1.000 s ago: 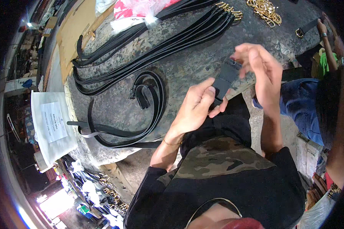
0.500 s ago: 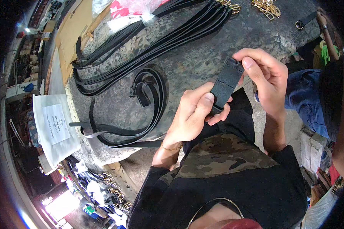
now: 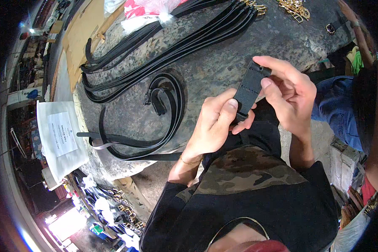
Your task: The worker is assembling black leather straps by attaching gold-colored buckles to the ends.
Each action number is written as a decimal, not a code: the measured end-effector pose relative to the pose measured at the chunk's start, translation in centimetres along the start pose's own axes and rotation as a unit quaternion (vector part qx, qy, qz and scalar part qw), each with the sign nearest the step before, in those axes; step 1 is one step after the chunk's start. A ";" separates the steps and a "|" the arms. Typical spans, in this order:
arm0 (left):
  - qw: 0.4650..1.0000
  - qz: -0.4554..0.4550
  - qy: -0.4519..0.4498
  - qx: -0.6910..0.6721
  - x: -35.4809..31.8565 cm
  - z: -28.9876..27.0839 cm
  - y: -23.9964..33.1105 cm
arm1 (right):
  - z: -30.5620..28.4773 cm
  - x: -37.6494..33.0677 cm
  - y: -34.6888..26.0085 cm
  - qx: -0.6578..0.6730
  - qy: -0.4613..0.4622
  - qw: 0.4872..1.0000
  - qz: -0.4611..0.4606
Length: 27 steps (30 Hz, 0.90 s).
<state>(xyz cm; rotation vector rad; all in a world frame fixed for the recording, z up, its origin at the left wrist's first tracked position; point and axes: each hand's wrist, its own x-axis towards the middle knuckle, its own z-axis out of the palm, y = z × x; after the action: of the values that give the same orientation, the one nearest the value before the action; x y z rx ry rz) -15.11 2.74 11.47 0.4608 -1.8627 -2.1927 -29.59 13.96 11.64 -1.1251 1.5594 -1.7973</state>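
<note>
A short, wide stretch of black leather strap [image 3: 248, 89] with rows of small stitches or slits across it is held up in front of me, tilted toward the upper right. My left hand [image 3: 216, 119] grips its lower end, thumb on top and fingers behind. At the upper end my right hand [image 3: 287, 90] closes on the edge, its index fingertip on the corner and its thumb on the face. Beyond them, a coiled black belt [image 3: 178, 111] lies on the table, and one length of it runs under my left forearm, where I lose sight of it.
Bundled black belts [image 3: 164, 56] with gold buckles [image 3: 256, 7] cross the mottled grey table [image 3: 222, 63]. Loose gold buckles [image 3: 296, 10] lie at the far right. A white labelled bag [image 3: 61, 136] hangs at the left edge. Another person's arm [image 3: 359, 33] is near a buckled strap [image 3: 340, 27].
My right thumb has slid down onto the strap's face from its upper edge. At the far right, the other person's arm has shifted. My left hand keeps nearly the same hold.
</note>
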 end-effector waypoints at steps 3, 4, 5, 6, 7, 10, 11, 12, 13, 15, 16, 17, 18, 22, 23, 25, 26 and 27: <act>1.000 0.012 0.005 0.009 -0.1 0.1 0.3 | 1.4 0.0 -0.1 0.121 0.041 0.991 0.031; 0.999 0.022 0.011 0.027 -0.1 0.2 0.4 | 2.1 0.1 0.0 0.121 0.041 0.991 0.031; 0.999 0.022 0.011 0.027 -0.2 0.2 0.3 | 2.9 0.0 0.0 0.219 0.072 0.971 0.056; 0.998 0.040 0.013 0.054 -0.2 0.2 0.1 | 3.5 -0.1 0.1 0.315 0.101 0.940 0.081; 0.995 0.057 0.016 0.081 -0.2 0.2 0.0 | 3.9 -0.2 0.3 0.315 0.100 0.940 0.081; 0.996 0.060 0.030 0.066 -0.4 0.4 -0.3 | 4.5 -0.6 0.2 0.310 0.115 0.939 0.094; 0.996 0.059 0.029 0.065 -0.5 0.3 -0.4 | 4.6 -0.7 0.2 0.309 0.116 0.939 0.095; 0.995 0.064 0.026 0.076 -0.4 0.2 -0.5 | 4.6 -0.7 0.2 0.295 0.117 0.944 0.089; 0.994 0.069 0.022 0.086 -0.3 0.1 -0.6 | 4.5 -0.8 0.3 0.281 0.117 0.949 0.084; 0.995 0.060 0.025 0.072 -0.3 0.2 -0.7 | 4.4 -0.8 0.4 0.282 0.113 0.948 0.091; 0.997 0.052 0.028 0.059 -0.3 0.2 -0.6 | 4.4 -0.7 0.4 0.283 0.108 0.948 0.098; 0.996 0.052 0.029 0.059 -0.2 0.2 -0.5 | 4.3 -0.7 0.4 0.283 0.107 0.948 0.098; 0.997 0.052 0.024 0.059 -0.1 0.2 -0.5 | 4.2 -0.7 0.5 0.283 0.106 0.948 0.099; 0.998 0.046 0.033 0.034 0.0 0.0 -0.5 | 4.0 0.1 0.7 0.269 0.080 0.956 0.087; 0.998 0.050 0.035 0.033 0.0 -0.1 -0.4 | 3.5 0.6 0.9 0.248 0.040 0.964 0.091; 0.997 0.052 0.016 0.062 -0.1 -0.2 0.1 | 1.7 1.4 1.5 0.199 -0.089 0.968 0.124; 0.998 0.033 0.005 0.044 -0.1 -0.2 -0.1 | 0.6 1.7 2.0 0.208 -0.138 0.957 0.149; 0.999 0.024 0.000 0.049 0.0 -0.1 -0.2 | -0.2 2.0 2.0 0.231 -0.160 0.948 0.147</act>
<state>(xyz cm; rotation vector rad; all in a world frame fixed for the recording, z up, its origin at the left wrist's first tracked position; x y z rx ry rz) -15.06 2.66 11.30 0.4291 -1.9661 -2.0789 -31.11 11.98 10.27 -0.8515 0.9853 -1.5698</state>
